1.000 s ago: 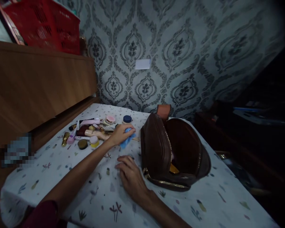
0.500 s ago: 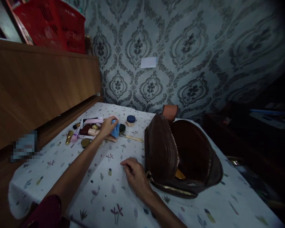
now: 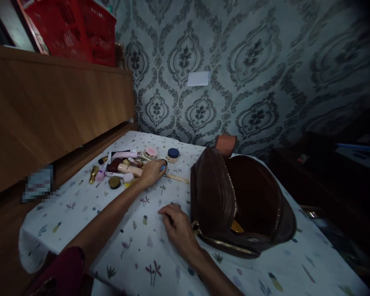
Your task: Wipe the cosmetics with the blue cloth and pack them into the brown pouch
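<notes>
My left hand (image 3: 152, 173) reaches out over a pile of cosmetics (image 3: 123, 164) on the patterned tablecloth (image 3: 132, 242), its fingers closed around a small blue thing (image 3: 163, 168) that is mostly hidden. My right hand (image 3: 177, 224) rests flat on the cloth, holding nothing, just left of an open brown leather bag (image 3: 240, 201). Something yellow (image 3: 236, 226) shows inside the bag. A round pink compact (image 3: 150, 152), a blue-lidded jar (image 3: 173, 155) and a thin wooden stick (image 3: 177, 178) lie near the left hand.
A wooden headboard or cabinet (image 3: 55, 102) runs along the left, with a red plastic crate (image 3: 77, 31) on top. Patterned wallpaper (image 3: 234, 74) with a white note (image 3: 198, 78) stands behind. Dark furniture (image 3: 336, 164) sits to the right of the table.
My left hand carried the blue thing left to the pile, then came back a little right and closed over it so it barely shows. My right hand stayed beside the bag.
</notes>
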`<state>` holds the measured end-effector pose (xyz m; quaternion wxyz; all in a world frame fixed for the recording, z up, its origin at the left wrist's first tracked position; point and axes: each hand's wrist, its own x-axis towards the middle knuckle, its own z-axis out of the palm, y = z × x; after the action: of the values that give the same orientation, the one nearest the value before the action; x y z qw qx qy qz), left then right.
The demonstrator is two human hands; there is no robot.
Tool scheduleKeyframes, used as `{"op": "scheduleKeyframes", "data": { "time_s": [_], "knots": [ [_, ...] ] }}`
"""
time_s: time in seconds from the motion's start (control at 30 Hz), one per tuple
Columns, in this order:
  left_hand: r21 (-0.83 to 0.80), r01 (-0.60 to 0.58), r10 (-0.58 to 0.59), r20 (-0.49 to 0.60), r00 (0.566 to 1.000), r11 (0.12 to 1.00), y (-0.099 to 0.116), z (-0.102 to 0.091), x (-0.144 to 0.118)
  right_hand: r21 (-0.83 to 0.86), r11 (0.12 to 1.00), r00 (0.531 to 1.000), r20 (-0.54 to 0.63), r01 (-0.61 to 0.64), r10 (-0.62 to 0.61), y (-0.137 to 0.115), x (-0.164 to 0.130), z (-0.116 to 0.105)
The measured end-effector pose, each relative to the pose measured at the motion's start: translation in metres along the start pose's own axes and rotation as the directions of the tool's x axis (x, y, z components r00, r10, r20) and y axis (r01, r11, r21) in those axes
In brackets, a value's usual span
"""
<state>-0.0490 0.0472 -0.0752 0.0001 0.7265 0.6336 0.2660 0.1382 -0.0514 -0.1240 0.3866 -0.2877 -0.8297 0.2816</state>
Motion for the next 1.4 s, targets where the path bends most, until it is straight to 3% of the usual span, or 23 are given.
{"op": "scheduleKeyframes", "data": {
  "time_s": [0.23, 0.5, 0.6, 0.7, 0.87, 1.0, 1.17, 1.3, 1.4],
  "knots": [
    [-0.059, -0.035, 0.035, 0.002, 0.999, 0.998, -0.004, 0.001, 0.001, 0.015, 1.0, 1.0, -0.001, -0.003, 0.003, 0.0, -0.001, 0.0],
    [-0.266, 0.032, -0.073, -0.144, 0.987, 0.964, -0.017, -0.01, 0.017, 0.051, 0.997, 0.998, 0.003, -0.065, 0.065, -0.001, -0.001, -0.003],
    [-0.313, 0.089, -0.168, -0.235, 0.957, 0.946, -0.035, -0.024, 0.025, 0.069, 0.994, 0.997, -0.003, -0.081, 0.081, -0.002, -0.001, -0.003],
    [-0.33, 0.184, -0.294, -0.324, 0.899, 0.926, -0.061, -0.038, 0.032, 0.07, 0.992, 0.994, -0.022, -0.105, 0.107, 0.0, -0.001, -0.001],
    [-0.289, 0.347, -0.438, -0.365, 0.821, 0.892, -0.099, -0.049, 0.052, 0.071, 0.99, 0.992, -0.022, -0.123, 0.125, 0.002, -0.001, 0.002],
    [-0.17, 0.429, -0.461, -0.287, 0.839, 0.887, -0.107, -0.047, 0.078, 0.073, 0.989, 0.991, -0.031, -0.127, 0.129, 0.003, 0.0, 0.002],
    [0.011, 0.481, -0.48, -0.06, 0.875, 0.877, -0.095, -0.029, 0.101, 0.058, 0.992, 0.994, -0.011, -0.11, 0.111, 0.002, 0.0, 0.001],
    [0.152, 0.496, -0.514, 0.116, 0.85, 0.855, -0.083, -0.017, 0.106, 0.057, 0.993, 0.994, -0.016, -0.108, 0.109, 0.002, -0.001, 0.0],
    [0.225, 0.478, -0.519, 0.18, 0.836, 0.849, -0.078, -0.016, 0.107, 0.054, 0.994, 0.995, -0.025, -0.094, 0.096, 0.002, -0.002, 0.001]
  ]
}}
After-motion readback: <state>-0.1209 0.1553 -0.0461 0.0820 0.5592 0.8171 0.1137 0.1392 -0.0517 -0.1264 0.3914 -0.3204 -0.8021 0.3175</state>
